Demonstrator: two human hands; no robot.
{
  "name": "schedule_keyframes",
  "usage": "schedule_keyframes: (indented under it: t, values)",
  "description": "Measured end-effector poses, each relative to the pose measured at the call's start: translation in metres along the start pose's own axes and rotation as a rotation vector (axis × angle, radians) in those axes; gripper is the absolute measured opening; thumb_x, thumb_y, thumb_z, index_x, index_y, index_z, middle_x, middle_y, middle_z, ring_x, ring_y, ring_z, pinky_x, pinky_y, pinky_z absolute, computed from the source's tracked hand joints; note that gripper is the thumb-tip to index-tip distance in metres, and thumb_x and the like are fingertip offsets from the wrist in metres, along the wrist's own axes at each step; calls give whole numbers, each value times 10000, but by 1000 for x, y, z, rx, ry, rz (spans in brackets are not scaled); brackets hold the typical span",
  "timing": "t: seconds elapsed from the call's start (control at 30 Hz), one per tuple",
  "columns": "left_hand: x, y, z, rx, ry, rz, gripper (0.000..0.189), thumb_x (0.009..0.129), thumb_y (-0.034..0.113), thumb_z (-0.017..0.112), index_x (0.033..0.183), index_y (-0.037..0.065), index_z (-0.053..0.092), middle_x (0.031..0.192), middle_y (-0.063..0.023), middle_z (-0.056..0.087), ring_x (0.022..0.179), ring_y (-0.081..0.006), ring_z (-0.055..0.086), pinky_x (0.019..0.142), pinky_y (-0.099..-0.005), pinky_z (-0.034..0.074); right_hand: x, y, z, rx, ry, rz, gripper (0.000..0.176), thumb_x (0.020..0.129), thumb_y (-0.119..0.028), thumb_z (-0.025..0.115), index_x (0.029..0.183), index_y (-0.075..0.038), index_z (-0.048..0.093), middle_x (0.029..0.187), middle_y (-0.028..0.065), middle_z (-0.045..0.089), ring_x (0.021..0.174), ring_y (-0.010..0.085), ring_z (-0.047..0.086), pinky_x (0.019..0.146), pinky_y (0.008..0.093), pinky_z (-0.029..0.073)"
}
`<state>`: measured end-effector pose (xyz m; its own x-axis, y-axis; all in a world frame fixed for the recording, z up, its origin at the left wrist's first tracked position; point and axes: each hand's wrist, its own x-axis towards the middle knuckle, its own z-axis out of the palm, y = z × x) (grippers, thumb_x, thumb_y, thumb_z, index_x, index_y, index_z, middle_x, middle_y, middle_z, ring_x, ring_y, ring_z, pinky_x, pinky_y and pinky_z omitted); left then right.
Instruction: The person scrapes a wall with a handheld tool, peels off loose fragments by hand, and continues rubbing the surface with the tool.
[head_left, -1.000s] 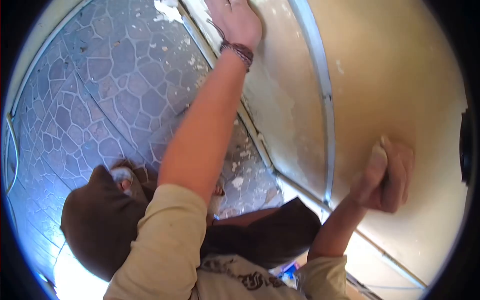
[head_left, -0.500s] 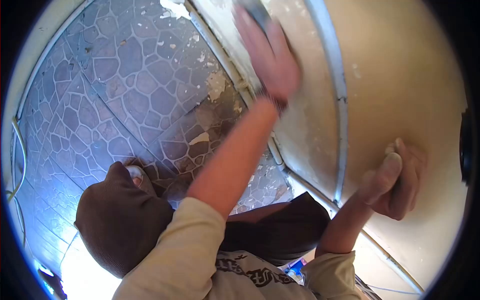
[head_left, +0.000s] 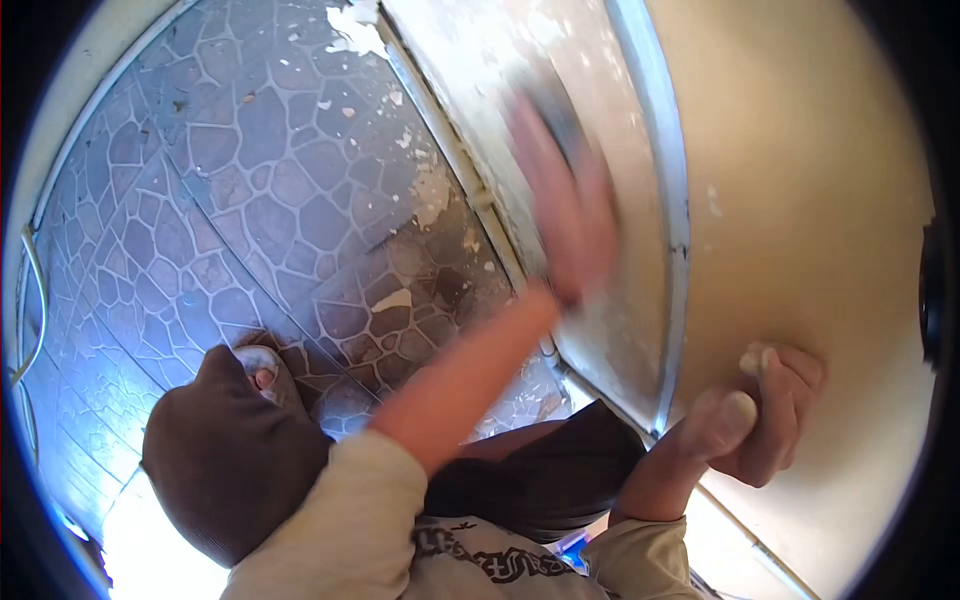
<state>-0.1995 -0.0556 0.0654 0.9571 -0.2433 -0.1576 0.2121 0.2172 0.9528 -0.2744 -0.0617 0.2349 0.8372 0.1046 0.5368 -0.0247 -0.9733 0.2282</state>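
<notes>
My left hand (head_left: 572, 215) is blurred with motion, stretched out against the worn, flaking lower part of the cream wall (head_left: 810, 200). A dark flat tool (head_left: 553, 108) shows under its fingertips, pressed to the wall; its shape is too smeared to name. My right hand (head_left: 762, 412) rests against the smooth cream wall at the lower right, its fingers curled in and thumb raised, with nothing visible inside it. A thin pale strip (head_left: 682, 200) runs down the wall between the two hands.
I crouch over a stone-pattern tiled floor (head_left: 250, 170) scattered with white paint flakes (head_left: 352, 28). My knees in brown trousers (head_left: 225, 455) and a foot (head_left: 258, 368) are below. A skirting strip (head_left: 450, 150) lines the base of the wall, and a cable (head_left: 30, 300) runs along the left edge.
My left hand has swept along the wall from the top of the view toward me, now blurred. My right hand has slid slightly lower on the wall.
</notes>
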Motion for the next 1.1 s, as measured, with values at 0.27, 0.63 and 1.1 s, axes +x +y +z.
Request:
schedule_keyframes:
  t: [0.27, 0.63, 1.1]
  values:
    - [19, -17, 0, 36, 57, 161, 682, 970, 246, 411, 1454, -117, 98, 1514, -339, 109, 1422, -466, 87, 1156, -508, 67, -12, 1, -7, -92, -32, 56, 296, 940, -252, 477, 915, 16, 597, 649, 92, 517, 561, 237, 481, 543, 384, 416]
    - [-75, 11, 12, -41, -69, 64, 699, 955, 212, 409, 1457, -123, 56, 1518, -346, 61, 1426, -476, 24, 1136, -566, 19, -8, 3, -1, -57, 50, -72, 414, 970, -281, 422, 860, 76, 600, 513, 65, 395, 470, 195, 388, 460, 339, 308]
    - [-93, -6, 12, 25, -156, 85, 720, 953, 255, 424, 1460, -118, 75, 1518, -351, 65, 1419, -500, 14, 1125, -594, 12, -12, 4, 1, -12, 89, -42, 472, 955, -387, 437, 794, 16, 621, 507, 29, 350, 442, 177, 348, 450, 330, 267]
